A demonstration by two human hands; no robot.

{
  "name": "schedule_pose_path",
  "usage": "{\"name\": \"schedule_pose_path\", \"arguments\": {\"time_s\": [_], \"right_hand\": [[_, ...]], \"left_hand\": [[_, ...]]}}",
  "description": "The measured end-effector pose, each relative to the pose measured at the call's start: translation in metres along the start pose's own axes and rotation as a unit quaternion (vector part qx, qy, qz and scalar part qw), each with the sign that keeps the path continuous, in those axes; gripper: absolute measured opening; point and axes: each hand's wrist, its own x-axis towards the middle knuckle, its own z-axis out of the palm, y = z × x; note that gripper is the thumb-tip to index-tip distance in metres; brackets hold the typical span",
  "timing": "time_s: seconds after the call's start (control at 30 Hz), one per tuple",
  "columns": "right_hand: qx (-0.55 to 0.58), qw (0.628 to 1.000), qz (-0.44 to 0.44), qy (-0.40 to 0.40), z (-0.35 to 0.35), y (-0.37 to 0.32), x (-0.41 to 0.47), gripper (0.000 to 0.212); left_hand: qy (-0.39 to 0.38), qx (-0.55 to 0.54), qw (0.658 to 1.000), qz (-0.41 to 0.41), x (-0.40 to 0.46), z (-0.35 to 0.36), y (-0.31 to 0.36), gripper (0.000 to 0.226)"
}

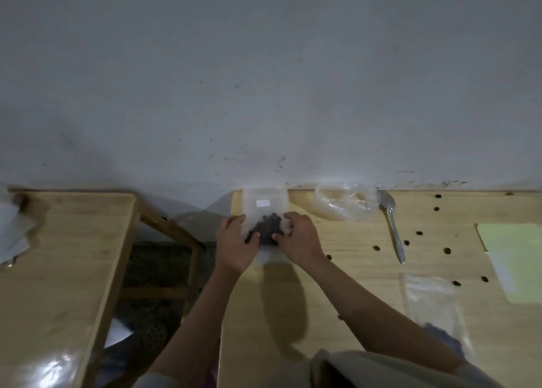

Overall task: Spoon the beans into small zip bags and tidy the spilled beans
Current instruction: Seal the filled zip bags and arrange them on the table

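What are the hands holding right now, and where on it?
Both the left hand and right hand grip the zip bag by its two sides, level with the beans inside.

A grey, speckled wall (264,79) fills the view beyond the hands. They work at the far left corner of a light wooden table (337,285). On that table, well to their right, lies a pale yellow-green sheet (516,258). To the left of the hands, across a gap showing dark floor (152,270) and a wooden frame (173,232), stands a second wooden table (58,270). White paper (11,232) lies at its far left edge.
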Motion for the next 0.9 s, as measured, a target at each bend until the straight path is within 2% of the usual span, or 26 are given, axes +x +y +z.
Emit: {"name": "schedule_pose_path", "arguments": {"time_s": [0.2, 0.4, 0.5, 0.63, 0.77, 0.9], "right_hand": [[-0.007, 1.000, 0.006, -0.004, -0.002, -0.001, 0.003, 0.056], [0.050, 0.998, -0.024, 0.027, -0.027, 0.019, -0.041, 0.044], [0.052, 0.996, -0.039, 0.063, -0.048, 0.047, -0.077, 0.035], [0.051, 0.991, -0.015, 0.125, -0.083, 0.098, -0.127, 0.031], [0.031, 0.976, 0.073, 0.205, -0.126, 0.158, -0.165, 0.034], [-0.017, 0.957, 0.187, 0.222, -0.161, 0.214, -0.184, 0.043]], "left_hand": [[0.002, 0.026, 1.000, -0.001, 0.001, 0.000, -0.001, 0.054], [0.081, 0.029, 0.996, 0.010, -0.043, -0.001, 0.024, 0.048], [0.098, 0.009, 0.994, 0.055, -0.075, 0.010, 0.042, 0.043], [0.028, -0.046, 0.992, 0.113, -0.121, 0.045, 0.069, 0.040], [-0.067, -0.031, 0.985, 0.153, -0.161, 0.092, 0.098, 0.041], [-0.161, -0.009, 0.981, 0.112, -0.189, 0.138, 0.124, 0.046]]}}
